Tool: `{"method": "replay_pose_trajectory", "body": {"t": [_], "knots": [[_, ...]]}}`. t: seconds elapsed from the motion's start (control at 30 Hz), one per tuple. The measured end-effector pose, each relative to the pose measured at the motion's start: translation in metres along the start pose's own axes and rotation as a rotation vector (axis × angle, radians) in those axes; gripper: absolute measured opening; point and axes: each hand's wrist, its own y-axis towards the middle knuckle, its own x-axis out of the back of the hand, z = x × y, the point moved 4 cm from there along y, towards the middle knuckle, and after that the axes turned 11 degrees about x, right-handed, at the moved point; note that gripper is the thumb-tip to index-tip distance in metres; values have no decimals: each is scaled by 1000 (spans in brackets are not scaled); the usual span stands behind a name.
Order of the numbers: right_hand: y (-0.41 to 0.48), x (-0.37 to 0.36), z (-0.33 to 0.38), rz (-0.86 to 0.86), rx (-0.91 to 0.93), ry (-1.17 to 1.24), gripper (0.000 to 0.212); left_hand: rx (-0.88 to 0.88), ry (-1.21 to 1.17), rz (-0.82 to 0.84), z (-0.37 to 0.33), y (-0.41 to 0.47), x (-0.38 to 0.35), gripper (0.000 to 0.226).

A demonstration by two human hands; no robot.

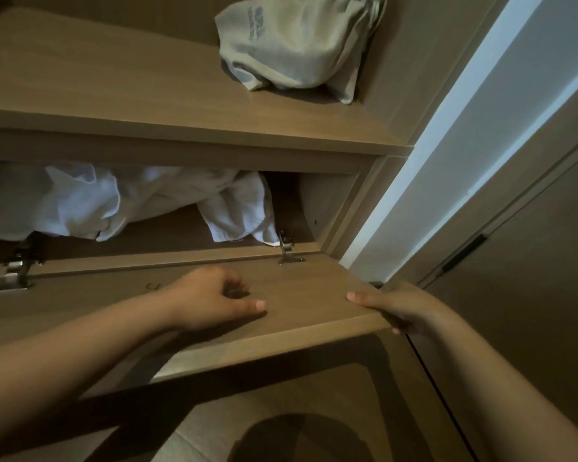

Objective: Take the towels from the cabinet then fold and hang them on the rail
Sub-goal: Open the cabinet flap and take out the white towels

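The task is judged to be at its very start. The cabinet (344, 201) has been opened: its flap door (297, 288) is folded down towards the near side and hangs on metal hinges (286, 250) at the far edge. The towels (90, 201), white and crumpled, lie inside the open compartment, heaped towards the left, with one end trailing right, close to the right hinge. No towel has been taken out, none is folded, and no rail is to be seen, so taking, folding and hanging are all left to do.

The flap door is held at its near right corner by the right hand (394, 308); its grip is closed on the board, with the thumb on top and the fingers wrapped under the edge. The left hand (214, 300) is placed over the inner face of the door, between the near edge and the compartment. Its grip is loose, the fingers lightly curled and the thumb stretched out, and nothing is seen to be held in it.

On the shelf (114, 95) above, at the far right, a grey-green cloth bag (297, 45) is set. A printed mark is carried on its side, but it is too blurred to be read. A faint scribble is seen on the door beside the left hand; it cannot be read either.
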Motion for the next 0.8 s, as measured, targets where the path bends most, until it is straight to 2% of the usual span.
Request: {"method": "replay_pose_trajectory", "body": {"t": [0.1, 0.17, 0.3, 0.47, 0.7, 0.8], "knots": [[1, -32, -36, -6, 52, 42, 49, 33, 112, -33, 9, 5, -11, 47], [2, -45, -54, -18, 64, 49, 58, 32, 161, -35, 13, 7, -17, 48], [12, -68, -76, -2, 75, 109, 64, 11, 215, -58, 25, 14, -32, 61], [26, -92, -96, -31, 80, 177, 58, 55, 368, -50, 48, 23, -53, 85], [42, -111, -112, -38, 118, 241, 55, 56, 486, -28, 62, 28, -70, 87], [47, -117, -116, -54, 104, 273, 47, 58, 557, -35, 68, 28, -76, 87]]}}
